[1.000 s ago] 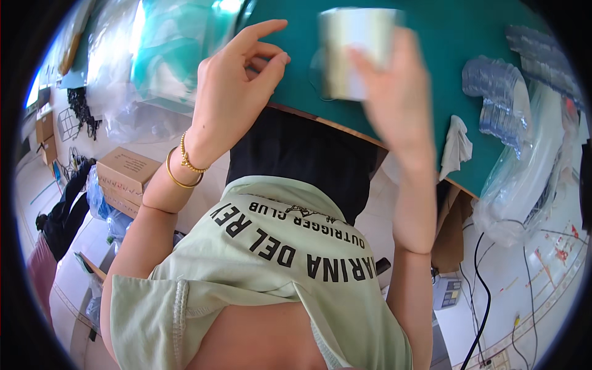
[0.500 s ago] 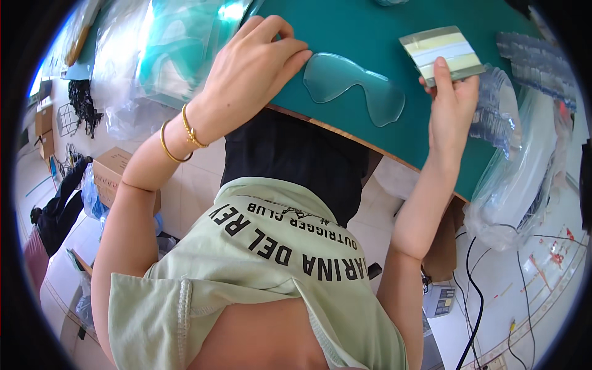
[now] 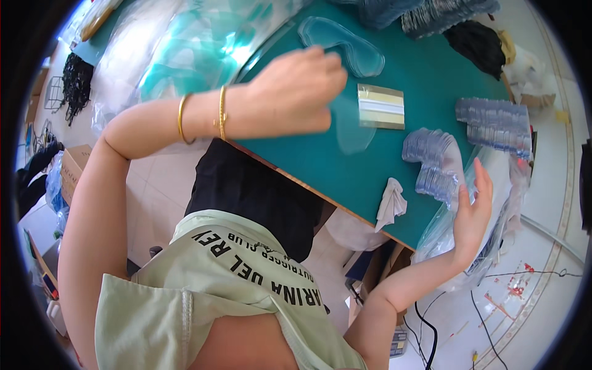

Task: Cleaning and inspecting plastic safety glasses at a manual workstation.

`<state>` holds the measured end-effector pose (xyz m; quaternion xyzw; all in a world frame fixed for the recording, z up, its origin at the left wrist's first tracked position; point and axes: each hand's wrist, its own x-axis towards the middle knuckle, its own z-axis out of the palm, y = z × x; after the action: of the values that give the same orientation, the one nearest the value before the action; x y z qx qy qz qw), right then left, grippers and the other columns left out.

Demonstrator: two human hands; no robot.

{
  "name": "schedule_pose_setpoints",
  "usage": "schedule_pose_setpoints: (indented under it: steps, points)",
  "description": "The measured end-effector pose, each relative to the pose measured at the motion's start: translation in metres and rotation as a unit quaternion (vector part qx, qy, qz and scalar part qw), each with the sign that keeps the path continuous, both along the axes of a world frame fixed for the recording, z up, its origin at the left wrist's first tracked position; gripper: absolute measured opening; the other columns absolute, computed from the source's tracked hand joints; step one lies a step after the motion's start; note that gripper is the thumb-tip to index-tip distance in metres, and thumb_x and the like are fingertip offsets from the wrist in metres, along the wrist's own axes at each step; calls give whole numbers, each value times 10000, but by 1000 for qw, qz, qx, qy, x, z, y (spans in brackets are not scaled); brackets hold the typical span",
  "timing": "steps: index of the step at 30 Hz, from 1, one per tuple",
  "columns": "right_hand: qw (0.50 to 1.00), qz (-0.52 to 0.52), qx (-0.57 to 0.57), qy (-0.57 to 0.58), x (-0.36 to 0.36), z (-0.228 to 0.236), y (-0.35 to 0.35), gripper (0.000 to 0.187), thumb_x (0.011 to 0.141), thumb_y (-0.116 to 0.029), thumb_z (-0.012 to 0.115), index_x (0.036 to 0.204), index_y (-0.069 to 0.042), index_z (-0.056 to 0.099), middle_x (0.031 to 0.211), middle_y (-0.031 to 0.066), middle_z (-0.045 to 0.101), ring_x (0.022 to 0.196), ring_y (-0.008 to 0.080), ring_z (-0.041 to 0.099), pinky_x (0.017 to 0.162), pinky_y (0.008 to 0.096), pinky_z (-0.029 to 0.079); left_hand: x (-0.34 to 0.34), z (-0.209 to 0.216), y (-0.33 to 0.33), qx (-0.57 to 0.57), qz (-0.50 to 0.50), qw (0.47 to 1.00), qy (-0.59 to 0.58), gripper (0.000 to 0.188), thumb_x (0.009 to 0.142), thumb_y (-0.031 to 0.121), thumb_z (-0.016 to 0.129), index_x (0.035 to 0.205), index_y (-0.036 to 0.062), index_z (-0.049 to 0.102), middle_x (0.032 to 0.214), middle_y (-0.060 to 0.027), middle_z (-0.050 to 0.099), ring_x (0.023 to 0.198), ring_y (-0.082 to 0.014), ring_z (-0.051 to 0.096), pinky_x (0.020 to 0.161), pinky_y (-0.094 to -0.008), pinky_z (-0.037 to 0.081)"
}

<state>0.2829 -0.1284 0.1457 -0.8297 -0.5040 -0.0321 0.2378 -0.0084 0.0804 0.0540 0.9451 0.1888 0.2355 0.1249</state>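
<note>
Far left, brown cardboard box [image 3: 76, 166] on the floor side, black stringy bundle [image 3: 77, 86] hanging near it; next, big clear plastic bags [image 3: 203, 46] with teal showing through, lying at the left of the green tabletop [image 3: 345, 179]; left hand [image 3: 302, 92] over the tabletop, back of hand up, fingers curled in, two gold bracelets [image 3: 222, 114] on that wrist, fingertips hidden; pale-blue clear visor-shaped piece [image 3: 367, 58] flat on the tabletop just beyond the left hand; thin transparent visor-shaped sheet [image 3: 354, 135], blurred, right beside the curled fingers, can't tell if the left hand grips it; then flat pale-yellow square pack with a white middle band [image 3: 381, 106] lying just right of the sheet, no hand on it; crumpled white cloth [image 3: 391, 203] at the near edge; curved stack of clear visor sheets [image 3: 431, 160] right of the pack; black cloth bundle [image 3: 475, 46] at the far edge; right hand [image 3: 473, 206] beside the curved stack, thumb and fingers spread, nothing in its grasp, contact with the stack unclear; two hands well apart; second stack of clear visor sheets [image 3: 496, 126] beyond the right hand, crumpled clear plastic bag [image 3: 501, 188] behind it at the right edge
</note>
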Motion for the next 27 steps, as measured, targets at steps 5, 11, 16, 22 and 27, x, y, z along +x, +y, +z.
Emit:
schedule_pose_setpoints:
  steps: [5,11,16,22,27]
  points:
    - [983,35,-179,-4,37,-8,6,406,868,9,641,1274,8,628,1183,134,650,990,236,622,898,312,483,26,39,68,13,42,992,119,263,769,223,680,926,14,644,1000,-166,598,948,-345,583,877,-408,478]
    - [989,13,-145,0,22,-1,9,336,869,-21,663,1200,36,661,1197,168,648,1069,307,640,928,355,488,36,-4,103,-30,0,998,57,310,756,254,679,933,2,641,980,-160,595,980,-342,564,879,-419,466]
    - [997,26,-60,-30,-43,21,2,350,856,-22,677,1206,-29,681,1138,117,660,1018,254,631,902,341,486,4,38,61,-63,12,997,-41,397,842,205,667,1163,-22,615,1156,-185,557,1106,-352,528,972,-404,450]
    - [972,220,-59,65,-146,-82,52,388,788,-56,752,1170,-44,692,1099,131,668,1009,327,621,881,393,506,-12,22,-8,-171,25,983,-58,336,822,81,681,1150,14,650,1085,-97,634,966,-250,606,869,-341,503]
    - [990,44,34,128,-133,-79,14,343,852,-62,733,1193,-55,691,1132,108,666,1035,233,634,887,337,504,-48,2,-25,-241,54,969,-6,354,860,142,706,1201,56,663,1120,-113,635,999,-273,628,848,-334,517]
